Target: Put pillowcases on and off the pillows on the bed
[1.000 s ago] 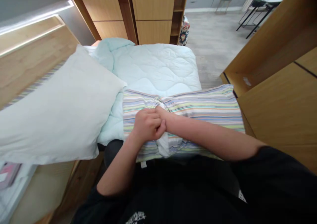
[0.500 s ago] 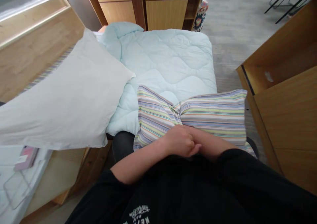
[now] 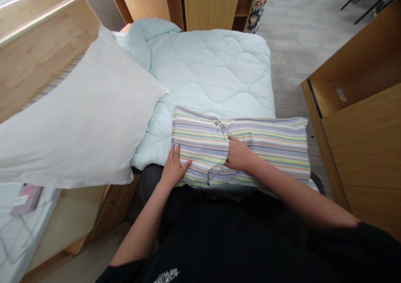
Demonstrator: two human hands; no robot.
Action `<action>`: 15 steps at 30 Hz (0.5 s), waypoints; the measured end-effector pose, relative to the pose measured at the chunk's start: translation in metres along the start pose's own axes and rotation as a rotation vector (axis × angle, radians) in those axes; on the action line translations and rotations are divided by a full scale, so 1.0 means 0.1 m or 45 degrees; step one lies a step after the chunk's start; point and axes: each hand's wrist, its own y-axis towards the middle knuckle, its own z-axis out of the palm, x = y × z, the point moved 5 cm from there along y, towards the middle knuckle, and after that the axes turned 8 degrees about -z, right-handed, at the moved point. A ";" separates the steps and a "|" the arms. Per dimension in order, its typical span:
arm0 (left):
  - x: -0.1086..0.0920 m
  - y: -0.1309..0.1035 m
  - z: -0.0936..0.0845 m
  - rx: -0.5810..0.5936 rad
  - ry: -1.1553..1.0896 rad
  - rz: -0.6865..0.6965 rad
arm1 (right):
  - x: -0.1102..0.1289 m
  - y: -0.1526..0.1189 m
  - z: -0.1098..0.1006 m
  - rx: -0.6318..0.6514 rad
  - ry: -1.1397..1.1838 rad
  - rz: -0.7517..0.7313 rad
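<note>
A striped pillowcase [image 3: 269,143] lies across my lap and the near edge of the bed, gathered into a bunched spot near its middle. My left hand [image 3: 174,166] rests on its left end with the fingers spread, open and gripping nothing. On the middle, my right hand [image 3: 240,154] reaches in under the edge of the left fold, and the cloth covers most of its fingers. Whether those fingers pinch the cloth is hidden. Beneath the pillowcase spreads a pale blue quilt [image 3: 206,66].
A large white pillow [image 3: 81,120] stands to the left by the wooden headboard [image 3: 37,45]. At the lower left, a white table [image 3: 46,208] carries a pink and white box [image 3: 26,199]. Wooden cabinets rise beyond the bed [image 3: 209,9] and at the right [image 3: 366,145].
My arms were crossed over the pillowcase and have uncrossed. The left hand is now on the left end, the right at the middle fold. The left half lies flatter and straighter.
</note>
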 end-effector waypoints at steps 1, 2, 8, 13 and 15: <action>0.10 -0.04 0.09 0.053 0.001 -0.035 | -0.03 -0.12 -0.05 0.076 -0.077 -0.120; 0.15 -0.08 0.14 0.062 0.001 -0.059 | -0.04 -0.23 -0.09 0.138 -0.164 -0.229; -0.57 -0.31 -0.12 -0.168 0.087 0.193 | 0.06 -0.27 -0.07 0.212 -0.409 -0.316; -1.23 -0.35 -0.07 0.104 0.134 0.389 | 0.02 0.24 -0.17 0.225 -0.421 -0.202; -1.28 -0.26 -0.07 0.139 0.148 0.414 | 0.05 0.29 -0.33 0.293 -0.377 -0.276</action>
